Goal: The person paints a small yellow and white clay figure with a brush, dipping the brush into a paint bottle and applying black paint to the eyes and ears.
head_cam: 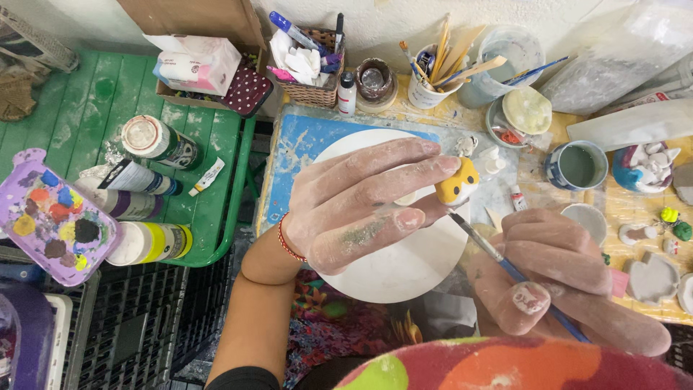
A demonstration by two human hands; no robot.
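Here the left hand (361, 206) is raised over the white round board (393, 253), its fingertips pinched together on a small yellow and white clay figure (458, 185); held that way, by its sides and back, the figure's face seems kept free for painting and turned toward the person's eyes. The right hand (570, 278), just right of the board, is closed round a thin blue-handled paintbrush (505, 263) in a pen-like grip, with the bristle end slanting up to meet the underside of the figure; the low grip probably gives fine control of the tip. Both hands are dusted with pale clay and flecks of paint.

Everything else sits within reach around the board. Beyond it, against the wall, stand a wicker basket of markers (310, 61), a small white bottle (347, 94) and a cup of brushes (433, 76), likely parked there to stay off the working area. To the board's right a blue mug of greenish water (576, 165) waits close to the brush hand, which suits rinsing, and past it lie small unpainted clay pieces (653, 278) on the yellow bench (635, 209). To the board's left, a green tray table (209, 209) carries paint bottles (155, 141) laid on their sides, and further left a purple palette (54, 217) holds blobs of mixed colour
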